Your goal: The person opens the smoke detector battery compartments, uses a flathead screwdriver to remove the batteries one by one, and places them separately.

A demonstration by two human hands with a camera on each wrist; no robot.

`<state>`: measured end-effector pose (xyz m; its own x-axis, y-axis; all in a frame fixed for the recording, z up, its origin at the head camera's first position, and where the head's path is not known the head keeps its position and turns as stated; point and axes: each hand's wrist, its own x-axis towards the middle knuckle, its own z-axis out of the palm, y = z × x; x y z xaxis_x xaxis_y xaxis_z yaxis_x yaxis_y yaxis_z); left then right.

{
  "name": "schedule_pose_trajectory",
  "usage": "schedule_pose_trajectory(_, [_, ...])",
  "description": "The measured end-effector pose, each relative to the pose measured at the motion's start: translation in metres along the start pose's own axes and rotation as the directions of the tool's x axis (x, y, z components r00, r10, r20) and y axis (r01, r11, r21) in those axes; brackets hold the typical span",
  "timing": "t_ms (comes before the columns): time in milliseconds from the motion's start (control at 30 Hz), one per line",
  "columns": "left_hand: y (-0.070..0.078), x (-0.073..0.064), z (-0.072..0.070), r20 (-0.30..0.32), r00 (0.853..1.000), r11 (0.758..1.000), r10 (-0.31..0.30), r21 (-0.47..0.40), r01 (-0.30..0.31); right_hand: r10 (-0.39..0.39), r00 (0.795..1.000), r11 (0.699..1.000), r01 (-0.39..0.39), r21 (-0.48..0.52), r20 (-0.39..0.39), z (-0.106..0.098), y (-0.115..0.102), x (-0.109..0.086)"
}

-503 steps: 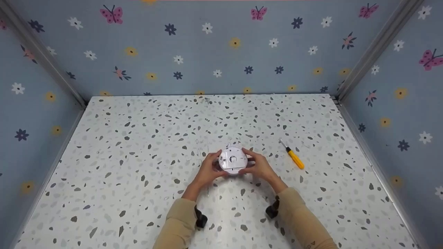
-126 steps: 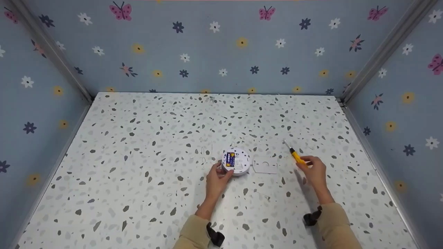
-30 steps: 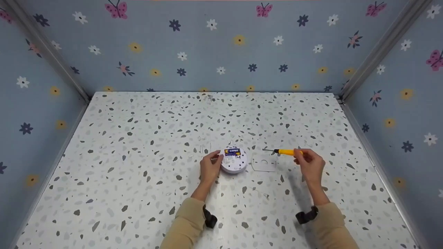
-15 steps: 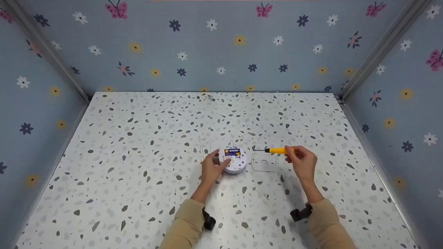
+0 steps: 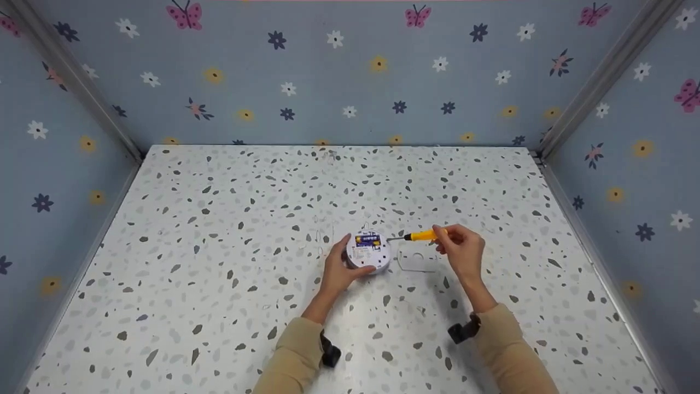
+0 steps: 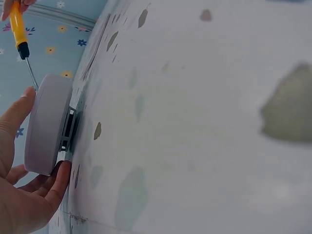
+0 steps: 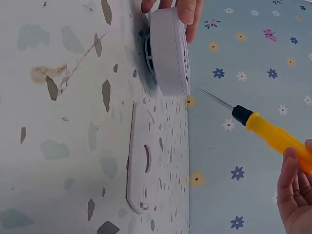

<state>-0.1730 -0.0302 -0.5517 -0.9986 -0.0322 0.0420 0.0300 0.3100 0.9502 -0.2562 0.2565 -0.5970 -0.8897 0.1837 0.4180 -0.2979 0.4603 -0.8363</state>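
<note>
A round white device [image 5: 372, 264] lies face down near the middle of the table, its battery compartment exposed with blue-and-yellow batteries [image 5: 367, 241] inside. My left hand [image 5: 338, 271] grips it from the left, thumb at the near edge, fingers round the far-left side. In the left wrist view, a dark bracket-like part [image 6: 68, 129] shows between the device and the table. A yellow screwdriver [image 5: 422, 235] is held by its handle in my right hand [image 5: 462, 250]. Its metal tip points left, at the device's right edge in the head view. The right wrist view shows the tip [image 7: 199, 89] apart from the device.
A flat white battery cover [image 5: 418, 265] lies on the speckled table [image 5: 246, 328] just right of the device, below the screwdriver. Flower-patterned panels [image 5: 350, 76] close off the back and both sides.
Since the oldest frame, the cover has come off and the screwdriver has been picked up. The device has been turned. Within the last second, my right hand brought the screwdriver leftward to it.
</note>
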Motion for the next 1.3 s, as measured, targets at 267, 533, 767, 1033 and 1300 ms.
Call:
schedule_pose_trajectory(267, [-0.003,-0.001,0.002,0.006,1.000,1.000,0.009,0.009,-0.009,0.002,1.000,1.000,-0.002,-0.004,0.007,0.013,-0.001,0.006])
schedule_pose_trajectory(533, [-0.005,-0.002,0.004,-0.001,1.000,1.000,-0.008,-0.006,0.008,0.016,0.999,0.999,-0.014,-0.048,0.049,0.020,-0.019,0.011])
schedule_pose_trajectory(767, [-0.005,-0.002,0.004,-0.021,1.000,1.000,0.011,0.000,-0.011,0.017,0.992,0.999,-0.021,0.034,0.123,0.002,-0.143,0.005])
schedule_pose_trajectory(1033, [-0.004,-0.002,0.006,-0.020,0.999,0.999,-0.033,-0.007,0.033,0.064,0.979,0.996,-0.049,-0.078,0.196,0.004,-0.170,0.010])
schedule_pose_trajectory(1300, [-0.003,-0.003,0.006,-0.035,0.999,1.000,-0.017,-0.010,0.017,0.039,0.975,0.990,-0.007,-0.141,0.221,0.011,-0.176,0.015])
